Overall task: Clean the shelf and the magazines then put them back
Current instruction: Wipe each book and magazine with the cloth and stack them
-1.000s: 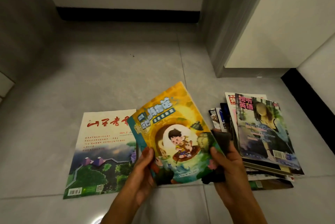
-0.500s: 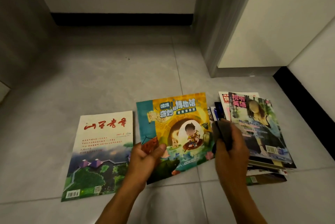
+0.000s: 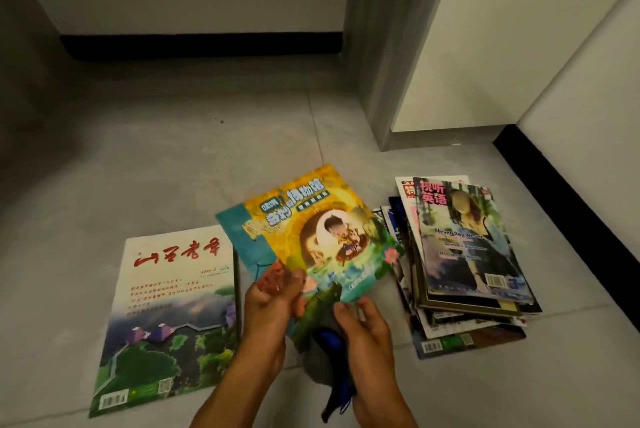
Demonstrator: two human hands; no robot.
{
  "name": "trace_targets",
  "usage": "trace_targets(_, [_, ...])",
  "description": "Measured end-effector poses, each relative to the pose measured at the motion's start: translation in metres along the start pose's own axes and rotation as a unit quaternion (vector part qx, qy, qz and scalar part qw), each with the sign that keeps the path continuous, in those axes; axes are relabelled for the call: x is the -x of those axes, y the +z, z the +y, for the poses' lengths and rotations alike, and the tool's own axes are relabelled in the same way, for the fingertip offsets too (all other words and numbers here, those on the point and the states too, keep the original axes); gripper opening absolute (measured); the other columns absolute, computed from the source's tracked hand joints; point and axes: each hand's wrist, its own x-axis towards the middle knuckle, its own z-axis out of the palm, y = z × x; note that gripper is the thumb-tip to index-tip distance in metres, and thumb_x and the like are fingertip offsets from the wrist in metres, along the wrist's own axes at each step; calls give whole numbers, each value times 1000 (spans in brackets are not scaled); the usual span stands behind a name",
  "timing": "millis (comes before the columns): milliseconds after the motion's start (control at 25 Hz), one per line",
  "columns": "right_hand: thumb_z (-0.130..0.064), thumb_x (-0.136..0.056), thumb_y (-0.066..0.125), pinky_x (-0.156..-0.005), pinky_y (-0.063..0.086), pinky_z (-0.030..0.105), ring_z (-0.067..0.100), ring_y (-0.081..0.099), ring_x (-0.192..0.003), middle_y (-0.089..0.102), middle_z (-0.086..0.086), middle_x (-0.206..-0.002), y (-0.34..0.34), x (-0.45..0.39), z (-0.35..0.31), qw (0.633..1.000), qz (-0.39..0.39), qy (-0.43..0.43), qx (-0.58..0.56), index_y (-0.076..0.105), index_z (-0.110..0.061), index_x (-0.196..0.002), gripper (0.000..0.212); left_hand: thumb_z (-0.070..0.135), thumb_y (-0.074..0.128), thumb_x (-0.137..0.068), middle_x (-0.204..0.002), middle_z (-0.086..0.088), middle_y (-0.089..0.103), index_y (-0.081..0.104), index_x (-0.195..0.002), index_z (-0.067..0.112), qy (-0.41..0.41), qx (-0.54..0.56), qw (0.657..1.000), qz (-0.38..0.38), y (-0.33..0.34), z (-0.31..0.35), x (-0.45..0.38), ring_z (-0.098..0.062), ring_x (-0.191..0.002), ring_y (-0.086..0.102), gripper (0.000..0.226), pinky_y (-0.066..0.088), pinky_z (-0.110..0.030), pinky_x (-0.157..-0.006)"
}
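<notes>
My left hand (image 3: 268,309) grips the lower left corner of a yellow and teal cartoon magazine (image 3: 311,237), held tilted above the floor. At the magazine's bottom edge my right hand (image 3: 367,334) holds a dark grey and blue cloth (image 3: 329,358), which hangs down below the fingers. A white magazine with red script and a green landscape (image 3: 173,316) lies flat on the floor to the left. To the right sits a pile of several magazines (image 3: 460,264), the top one showing a portrait cover.
Everything sits on a grey tiled floor (image 3: 173,157). A grey door frame (image 3: 377,63) rises behind the pile, with a black skirting board (image 3: 568,192) along the right wall and another (image 3: 201,44) along the back wall.
The cartoon magazine has tilted to the left and risen. My right hand with the cloth has moved from the magazine's right edge down to its bottom edge.
</notes>
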Motion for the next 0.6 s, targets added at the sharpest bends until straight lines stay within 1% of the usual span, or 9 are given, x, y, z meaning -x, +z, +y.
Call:
trace_targets(40, [-13, -91, 64, -82, 57, 41, 25, 71, -91, 74, 4, -97, -6, -5, -1, 1000, 29, 4, -10, 69, -23, -104, 18, 8, 67, -87, -56, -3, 63, 63, -71, 11, -10, -34, 999, -10, 2, -2, 4, -18, -52, 55, 16, 48, -25, -51])
trace_targets(80, [-9, -91, 62, -83, 57, 44, 28, 70, -91, 74, 6, -98, -14, -10, -2, 999, 44, 5, -27, 70, -22, -104, 20, 12, 68, -87, -62, -2, 69, 65, -76, 12, -22, -57, 998, -28, 6, -2, 9, -19, -57, 62, 11, 51, -24, -52])
trace_targets(120, [-9, -91, 62, -85, 56, 49, 32, 69, -94, 73, 9, -102, -23, -16, -6, 997, 59, -2, -42, 70, -22, -105, 21, 16, 67, -88, -71, -2, 73, 68, -83, 17, -31, -72, 996, -52, 10, -1, 13, -18, -62, 67, 5, 54, -26, -55])
trace_targets(160, [-11, -91, 62, -86, 54, 55, 37, 68, -97, 71, 13, -107, -30, -21, -13, 996, 71, -13, -50, 70, -22, -106, 21, 19, 65, -90, -78, -3, 75, 68, -91, 21, -35, -87, 993, -77, 14, -1, 15, -17, -66, 70, 4, 56, -29, -59])
trace_targets(240, [-11, -91, 60, -85, 51, 64, 44, 64, -99, 67, 22, -110, -48, -31, -25, 991, 102, -44, -68, 68, -17, -108, 20, 21, 60, -94, -81, -5, 75, 66, -103, 27, -36, -104, 987, -121, 19, -3, 17, -20, -68, 70, 13, 55, -34, -65])
trace_targets(280, [-9, -92, 59, -85, 51, 63, 45, 64, -96, 66, 24, -109, -57, -38, -33, 987, 122, -59, -91, 67, -13, -107, 18, 19, 57, -95, -81, -7, 75, 66, -107, 27, -41, -107, 984, -136, 18, -4, 17, -23, -69, 70, 17, 54, -36, -66])
trace_targets(360, [-9, -93, 56, -81, 55, 54, 39, 66, -90, 66, 22, -107, -76, -50, -51, 974, 175, -73, -124, 65, -10, -104, 14, 15, 54, -97, -82, -9, 75, 66, -110, 22, -57, -114, 981, -147, 14, -6, 14, -27, -70, 69, 19, 53, -35, -66])
trace_targets(520, [-14, -96, 55, -89, 52, 52, 34, 63, -103, 65, 14, -116, -109, -82, -68, 956, 262, -60, -117, 64, -15, -106, 13, 10, 51, -98, -81, -8, 75, 68, -104, 18, -79, -144, 981, -101, -7, -18, 6, -30, -73, 70, 20, 54, -35, -65])
trace_targets(600, [-19, -95, 57, -89, 51, 45, 30, 60, -106, 63, 9, -120, -120, -88, -61, 941, 305, -31, -141, 65, -19, -107, 14, 7, 51, -98, -80, -9, 75, 69, -103, 16, -87, -147, 982, -85, -15, -25, 2, -29, -71, 69, 21, 53, -35, -65])
